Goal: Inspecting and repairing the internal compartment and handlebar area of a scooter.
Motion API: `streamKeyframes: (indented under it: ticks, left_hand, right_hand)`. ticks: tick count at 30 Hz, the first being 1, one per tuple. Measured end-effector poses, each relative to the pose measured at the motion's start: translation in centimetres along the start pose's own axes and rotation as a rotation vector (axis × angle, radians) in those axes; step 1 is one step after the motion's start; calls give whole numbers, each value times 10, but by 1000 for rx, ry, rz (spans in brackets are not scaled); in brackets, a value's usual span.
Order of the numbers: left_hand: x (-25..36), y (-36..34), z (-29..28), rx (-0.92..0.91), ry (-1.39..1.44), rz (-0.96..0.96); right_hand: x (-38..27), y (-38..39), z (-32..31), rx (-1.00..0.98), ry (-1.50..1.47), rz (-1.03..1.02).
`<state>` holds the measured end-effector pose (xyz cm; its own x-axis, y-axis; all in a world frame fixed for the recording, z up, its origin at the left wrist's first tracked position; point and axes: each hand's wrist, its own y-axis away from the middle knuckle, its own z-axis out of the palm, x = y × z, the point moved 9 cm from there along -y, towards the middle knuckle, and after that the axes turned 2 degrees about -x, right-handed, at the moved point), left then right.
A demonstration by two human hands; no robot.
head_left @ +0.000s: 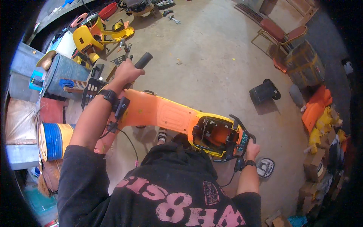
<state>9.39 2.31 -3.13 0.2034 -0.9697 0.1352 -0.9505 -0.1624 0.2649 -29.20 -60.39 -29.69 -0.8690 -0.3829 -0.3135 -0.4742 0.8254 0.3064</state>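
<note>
An orange and yellow scooter stands crosswise in front of my body, its front to the left and its rear to the right. My left hand is closed on its handlebar, and a black rubber grip sticks out beyond my fingers. Toward the rear, the yellow-rimmed compartment has no seat over it, and its inside shows. My right hand is closed at the black rear grab rail, next to a green number plate; some fingers are hidden there.
A black bucket lies on the concrete floor at the right, with a red chair and cardboard box beyond. Near my right wrist lies a white and black part. Yellow scooter parts, a blue drum and a reel crowd the left.
</note>
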Motion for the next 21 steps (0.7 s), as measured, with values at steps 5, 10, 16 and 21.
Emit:
streamKeyframes:
  ticks: [5, 10, 16, 21]
  left_hand:
    - [0, 7, -5, 212, -99, 73]
    - [43, 27, -3, 313, -240, 376]
    - [26, -7, 15, -6, 2, 354]
    - [24, -23, 29, -274, 299, 332]
  right_hand:
    - [-9, 5, -5, 5, -9, 1]
    - [-3, 6, -6, 43, -57, 29]
    - [1, -2, 3, -6, -59, -15]
    - [8, -6, 7, 22, -34, -2]
